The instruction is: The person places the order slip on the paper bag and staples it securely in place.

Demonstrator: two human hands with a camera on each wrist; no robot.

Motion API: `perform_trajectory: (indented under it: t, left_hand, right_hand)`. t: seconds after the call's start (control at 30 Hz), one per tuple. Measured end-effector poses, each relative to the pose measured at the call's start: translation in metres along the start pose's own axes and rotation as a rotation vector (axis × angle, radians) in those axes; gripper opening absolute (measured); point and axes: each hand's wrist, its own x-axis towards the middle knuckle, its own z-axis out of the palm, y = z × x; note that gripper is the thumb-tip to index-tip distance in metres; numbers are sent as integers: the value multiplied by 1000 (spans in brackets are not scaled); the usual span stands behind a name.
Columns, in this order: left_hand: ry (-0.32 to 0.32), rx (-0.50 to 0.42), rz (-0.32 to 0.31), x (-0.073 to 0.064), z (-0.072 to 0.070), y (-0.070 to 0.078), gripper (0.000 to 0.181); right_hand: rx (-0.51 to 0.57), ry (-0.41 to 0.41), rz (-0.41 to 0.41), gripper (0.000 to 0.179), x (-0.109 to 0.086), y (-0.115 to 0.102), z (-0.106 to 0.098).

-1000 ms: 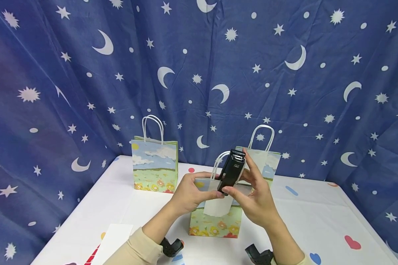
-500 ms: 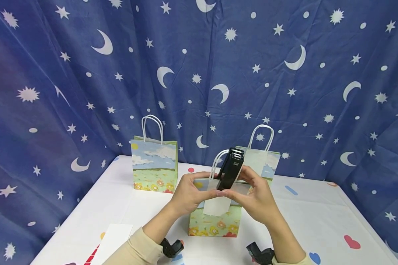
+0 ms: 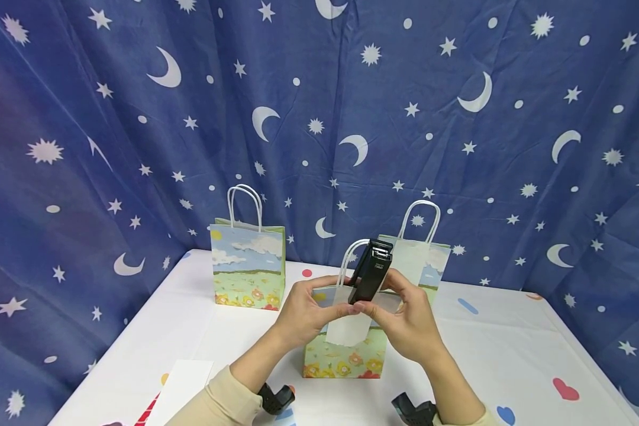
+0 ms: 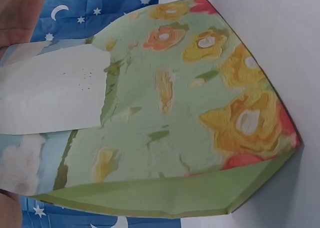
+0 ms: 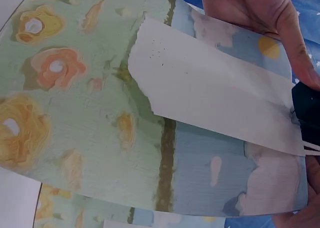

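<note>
In the head view, a little right of and below centre, both hands are bent round the black stapler (image 3: 371, 278): the left hand (image 3: 300, 310) and right hand (image 3: 412, 322) meet thumb to thumb at its lower end, other fingers behind. The stapler slants up from the top of the front gift bag (image 3: 346, 365), over the white paper strip (image 3: 347, 331). I cannot tell whether its jaws have closed. To staple well, the strip should probably lie flat against the bag and both thumbs squeeze evenly, clear of the handle (image 3: 342, 266).

Two more gift bags stand farther back, one left of centre (image 3: 248, 266), one right (image 3: 435, 273).

The right wrist view shows dark specks (image 5: 162, 55) near the strip's ragged end, lost in the head view; only the left wrist view shows the bag's green side panel (image 4: 150, 198), but no stapler.
</note>
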Motion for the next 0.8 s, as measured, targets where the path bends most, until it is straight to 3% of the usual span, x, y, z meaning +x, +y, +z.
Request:
perform_trajectory:
  t: [0.27,0.8]
  left_hand:
    - [12,4,6,0,1,-1,41]
    - [40,-19,86,0,7,-3,40]
  right_hand:
    - [-8,35,-2,45,-1,1,5]
    - [6,64,-40,43,-2,3,9]
